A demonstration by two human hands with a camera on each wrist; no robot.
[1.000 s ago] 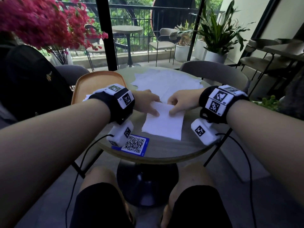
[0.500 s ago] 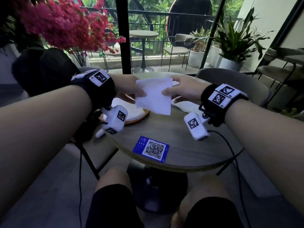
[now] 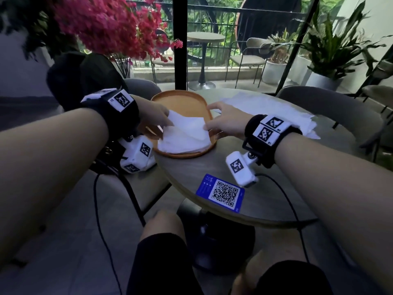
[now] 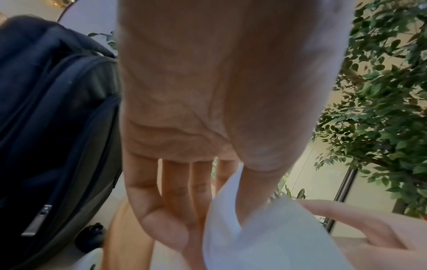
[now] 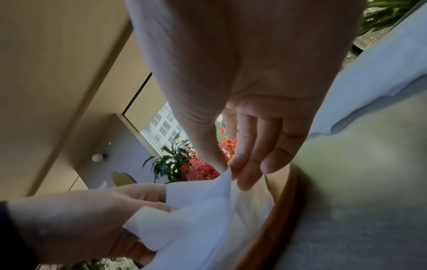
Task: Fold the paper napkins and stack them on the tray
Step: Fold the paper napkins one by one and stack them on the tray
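A folded white napkin [image 3: 188, 128] hangs low over the orange tray [image 3: 182, 101] at the table's left side, just above a stack of folded napkins [image 3: 180, 145] lying in the tray. My left hand [image 3: 157, 120] pinches the napkin's left edge [image 4: 231, 210] between thumb and fingers. My right hand [image 3: 221, 122] pinches its right corner [image 5: 227, 175] with thumb and fingertips. Unfolded white napkins [image 3: 272, 109] lie spread on the table's far right.
A blue QR card [image 3: 221, 192] lies near the round table's front edge [image 3: 234, 218]. A black backpack [image 3: 85, 77] sits on the chair to the left, under red flowers [image 3: 112, 26]. Grey chairs [image 3: 331, 107] stand around the table.
Both hands lifted the folded napkin off the table's middle and carried it left, down over the tray's stack. The head view turned left with them.
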